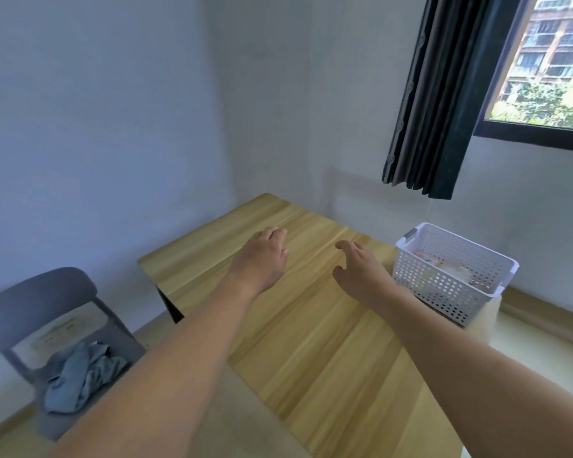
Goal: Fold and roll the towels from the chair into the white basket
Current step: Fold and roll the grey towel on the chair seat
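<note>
A crumpled grey-blue towel (80, 375) lies on the seat of a grey chair (37, 292) at the lower left. The white perforated basket (457, 285) stands at the right end of the wooden table (311, 342), and pale rolled cloth shows inside it. My left hand (262, 256) hovers over the middle of the table, fingers loosely curled and holding nothing. My right hand (358, 269) is stretched out beside it, just left of the basket, fingers relaxed and empty.
White walls close in on the far side and left of the table. A dark curtain (444, 94) hangs by the window (549, 61) at the upper right. Pale floor lies between the chair and the table.
</note>
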